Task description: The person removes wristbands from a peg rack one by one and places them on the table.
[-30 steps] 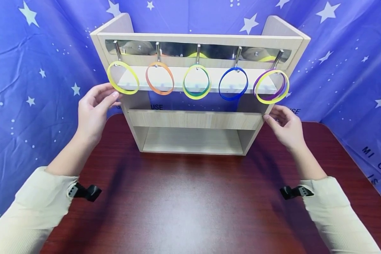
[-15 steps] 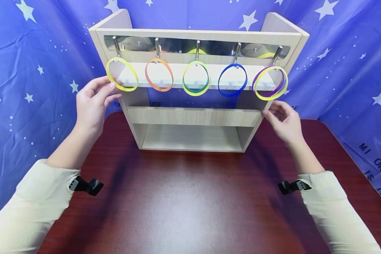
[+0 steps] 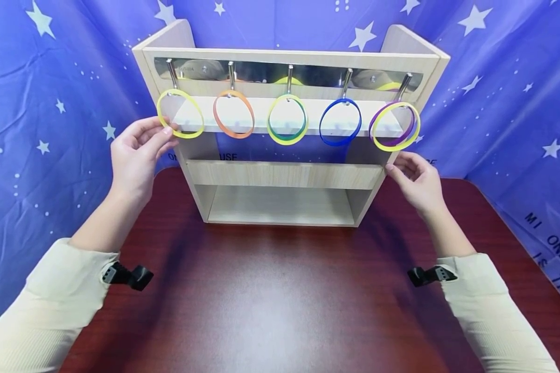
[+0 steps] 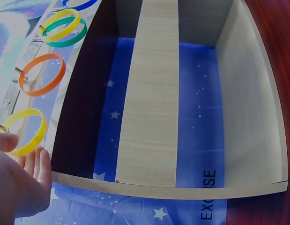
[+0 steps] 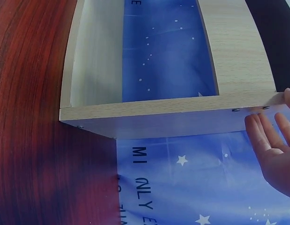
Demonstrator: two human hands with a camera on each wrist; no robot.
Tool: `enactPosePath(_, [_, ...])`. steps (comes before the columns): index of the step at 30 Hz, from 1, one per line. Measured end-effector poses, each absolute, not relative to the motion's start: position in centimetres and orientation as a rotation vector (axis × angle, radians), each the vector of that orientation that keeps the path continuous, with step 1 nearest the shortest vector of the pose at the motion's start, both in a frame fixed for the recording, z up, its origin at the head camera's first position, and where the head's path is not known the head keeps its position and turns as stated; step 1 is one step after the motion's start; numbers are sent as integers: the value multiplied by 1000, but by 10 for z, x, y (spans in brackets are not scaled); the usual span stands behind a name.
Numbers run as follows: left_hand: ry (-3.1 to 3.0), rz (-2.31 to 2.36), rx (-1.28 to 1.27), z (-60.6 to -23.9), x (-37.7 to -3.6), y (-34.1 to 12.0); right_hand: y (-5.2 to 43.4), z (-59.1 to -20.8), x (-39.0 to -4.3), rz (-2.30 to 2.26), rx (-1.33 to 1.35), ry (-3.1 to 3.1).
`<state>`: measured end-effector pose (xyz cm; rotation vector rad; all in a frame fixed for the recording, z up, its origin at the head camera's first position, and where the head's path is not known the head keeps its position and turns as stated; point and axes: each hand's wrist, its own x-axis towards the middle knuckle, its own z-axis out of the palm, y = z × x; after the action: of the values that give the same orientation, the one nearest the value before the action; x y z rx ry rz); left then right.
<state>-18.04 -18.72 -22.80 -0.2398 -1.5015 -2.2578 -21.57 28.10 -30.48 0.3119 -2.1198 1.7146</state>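
Observation:
A yellow silicone wristband point(image 3: 199, 111) hangs on the leftmost metal peg of a pale wooden rack point(image 3: 287, 175). My left hand point(image 3: 133, 155) pinches its lower left edge, thumb in front and fingers behind. In the left wrist view the thumb overlaps this yellow band point(image 4: 40, 133). My right hand point(image 3: 420, 186) rests at the rack's right side panel point(image 5: 149, 124), thumb at the front edge and nearly straight fingers along the outer face. Other pegs carry an orange band point(image 3: 217, 122), a yellow one with a green one point(image 3: 303, 127), a blue one point(image 3: 321, 124), and a purple one with a yellow one point(image 3: 419, 127).
The rack stands on a dark red wooden table point(image 3: 270, 290), below a blue curtain point(image 3: 65, 62) with white stars. A shiny metal strip point(image 3: 261, 72) bears the pegs. A white shelf point(image 3: 261, 106) lies behind the bands, and a wooden crossbar sits lower.
My left fingers have moved up slightly from beside the leftmost yellow wristband to its lower left edge and now pinch it. My right hand stays at the side panel. The bands hang as before.

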Motion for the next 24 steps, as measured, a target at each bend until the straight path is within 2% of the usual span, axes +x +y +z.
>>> enactPosePath(10, [-1445, -2301, -282, -229, -181, -187, 283, -307, -215, 1743, 288, -2117])
enactPosePath(24, [-1346, -2345, -306, -234, -183, -184, 284, -307, -215, 1944, 421, -2033])
